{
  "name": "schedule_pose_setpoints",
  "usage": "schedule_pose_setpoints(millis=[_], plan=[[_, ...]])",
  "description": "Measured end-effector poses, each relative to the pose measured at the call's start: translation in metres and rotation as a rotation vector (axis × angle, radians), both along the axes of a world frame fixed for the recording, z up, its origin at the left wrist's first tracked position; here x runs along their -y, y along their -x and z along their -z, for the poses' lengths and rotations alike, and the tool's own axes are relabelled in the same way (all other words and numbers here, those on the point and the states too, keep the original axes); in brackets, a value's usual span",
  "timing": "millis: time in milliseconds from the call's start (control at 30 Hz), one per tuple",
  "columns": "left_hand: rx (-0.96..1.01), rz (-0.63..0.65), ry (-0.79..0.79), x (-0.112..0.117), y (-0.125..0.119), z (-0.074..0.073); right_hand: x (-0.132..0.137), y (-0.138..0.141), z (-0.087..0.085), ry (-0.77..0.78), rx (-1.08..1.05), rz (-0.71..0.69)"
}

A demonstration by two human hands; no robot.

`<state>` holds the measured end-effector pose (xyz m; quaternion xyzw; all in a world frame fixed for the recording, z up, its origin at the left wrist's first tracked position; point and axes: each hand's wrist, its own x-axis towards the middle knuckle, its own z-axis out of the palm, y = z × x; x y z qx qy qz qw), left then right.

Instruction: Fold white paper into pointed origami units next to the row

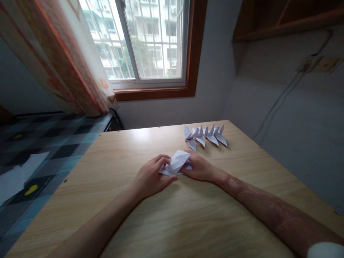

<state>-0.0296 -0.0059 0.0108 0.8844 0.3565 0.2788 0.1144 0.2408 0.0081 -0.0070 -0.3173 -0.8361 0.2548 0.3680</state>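
A white sheet of folded paper with several creases is held between both hands, just above or on the wooden table. My left hand grips its left side, thumb along the near edge and fingers curled over the top. On the right side my right hand closes round the paper, and its fingertips are partly hidden behind it. Beyond the hands, near the table's far edge, stand several folded paper cranes lined up in a row, their pointed wings and tips spread.
The light wooden table reaches toward a window. To the left is a bed with a checked cover and white paper sheets. A wall cable hangs from a socket on the right, below a wooden shelf.
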Motion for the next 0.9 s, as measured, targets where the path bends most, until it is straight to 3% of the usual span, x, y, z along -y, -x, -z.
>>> schedule_pose_setpoints(millis=[167, 367, 533, 733, 900], plan=[[-0.042, -0.051, -0.066, 0.001, -0.001, 0.004, 0.000, 0.002, -0.003, -0.084, 0.028, -0.133], [-0.027, -0.089, -0.122, -0.001, -0.002, 0.005, 0.001, 0.002, 0.000, -0.160, 0.111, -0.177], [-0.007, -0.096, -0.107, -0.001, -0.002, 0.002, 0.009, -0.001, -0.012, -0.094, 0.105, -0.228], [0.008, -0.113, -0.043, -0.002, 0.000, 0.002, 0.008, -0.001, -0.005, -0.077, -0.062, -0.080], [0.083, -0.063, 0.080, -0.005, 0.003, 0.005, 0.004, -0.001, 0.004, -0.106, -0.200, 0.123]])
